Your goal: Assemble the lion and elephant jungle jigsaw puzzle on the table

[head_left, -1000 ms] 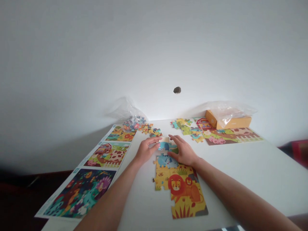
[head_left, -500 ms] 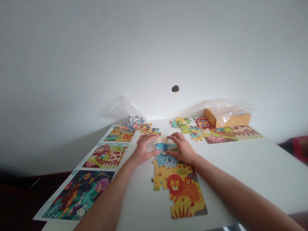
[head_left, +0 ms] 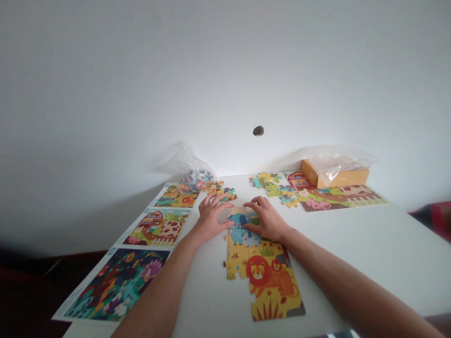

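Note:
A partly joined jigsaw puzzle lies on the white table, with lions at its near end and blue elephants at its far end. At that far end is an elephant puzzle piece, now lined up with the elephant part below it. My left hand grips the piece's left side, thumb and index finger at its edge and the other fingers fanned out. From the right, my right hand has thumb and fingers curled on the same piece, covering part of the puzzle's upper right.
Loose puzzle pieces lie beyond my right hand, and more loose pieces beyond my left. A picture sheet runs along the left edge. A bag of pieces, an orange box and a farm puzzle sit near the wall.
The elephant piece has come down into line with the elephant part below it. My left hand's fingers have spread a little. The view has shifted slightly.

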`<state>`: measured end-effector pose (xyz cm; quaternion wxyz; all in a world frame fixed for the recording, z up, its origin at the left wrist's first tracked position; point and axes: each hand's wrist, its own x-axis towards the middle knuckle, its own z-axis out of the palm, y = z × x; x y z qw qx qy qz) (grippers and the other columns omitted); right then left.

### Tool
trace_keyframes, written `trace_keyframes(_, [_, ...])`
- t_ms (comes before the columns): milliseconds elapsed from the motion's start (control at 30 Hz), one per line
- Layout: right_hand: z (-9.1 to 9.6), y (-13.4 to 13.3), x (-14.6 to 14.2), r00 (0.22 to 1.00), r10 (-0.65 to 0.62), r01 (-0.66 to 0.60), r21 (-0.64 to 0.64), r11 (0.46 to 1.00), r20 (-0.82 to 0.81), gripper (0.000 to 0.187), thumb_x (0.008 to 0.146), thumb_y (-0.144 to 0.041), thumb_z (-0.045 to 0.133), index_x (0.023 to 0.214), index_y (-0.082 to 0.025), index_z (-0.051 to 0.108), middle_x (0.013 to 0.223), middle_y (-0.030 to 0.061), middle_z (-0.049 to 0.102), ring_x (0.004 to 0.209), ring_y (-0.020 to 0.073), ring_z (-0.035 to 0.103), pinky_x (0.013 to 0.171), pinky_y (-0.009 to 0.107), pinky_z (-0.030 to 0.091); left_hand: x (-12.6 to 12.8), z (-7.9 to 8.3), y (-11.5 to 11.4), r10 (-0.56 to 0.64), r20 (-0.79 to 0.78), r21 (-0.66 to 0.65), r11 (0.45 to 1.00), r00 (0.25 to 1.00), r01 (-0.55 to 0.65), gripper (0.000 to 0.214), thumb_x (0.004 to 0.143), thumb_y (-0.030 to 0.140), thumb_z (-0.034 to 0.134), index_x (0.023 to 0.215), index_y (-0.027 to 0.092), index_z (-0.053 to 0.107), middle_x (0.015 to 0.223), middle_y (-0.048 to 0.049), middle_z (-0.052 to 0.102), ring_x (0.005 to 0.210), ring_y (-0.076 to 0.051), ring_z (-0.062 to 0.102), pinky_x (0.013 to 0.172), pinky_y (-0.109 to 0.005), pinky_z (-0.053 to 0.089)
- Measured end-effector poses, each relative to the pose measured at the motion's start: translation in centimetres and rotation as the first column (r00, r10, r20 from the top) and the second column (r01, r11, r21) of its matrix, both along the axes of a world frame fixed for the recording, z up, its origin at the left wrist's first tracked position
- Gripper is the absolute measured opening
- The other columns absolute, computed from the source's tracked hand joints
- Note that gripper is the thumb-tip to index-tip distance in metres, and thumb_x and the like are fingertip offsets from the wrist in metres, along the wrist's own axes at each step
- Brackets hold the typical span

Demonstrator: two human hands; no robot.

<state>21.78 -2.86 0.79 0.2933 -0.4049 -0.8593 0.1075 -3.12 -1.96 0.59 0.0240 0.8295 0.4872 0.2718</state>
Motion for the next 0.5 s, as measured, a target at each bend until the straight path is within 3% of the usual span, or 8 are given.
trace_keyframes(500, [-0.61, 0.19, -0.16, 0.998, -0.035, 0.034, 0.015, 0.999, 0.05, 0.049, 0.088, -0.042, 0.067, 0.133, -0.025, 0.057, 0.119, 0.0113, 0.052, 0.111, 0.026, 0.05, 0.099, 0.044, 0.045, -0.26, -0.14, -0.21, 0.002, 0.003, -0.049, 0.999, 1.0, -0.002, 0.043, 0.074, 0.037, 0.075, 0.116, 0.032, 0.068, 0.144, -0.0036, 0.052, 0.137, -0.036, 0.034, 0.112, -0.055, 0.027])
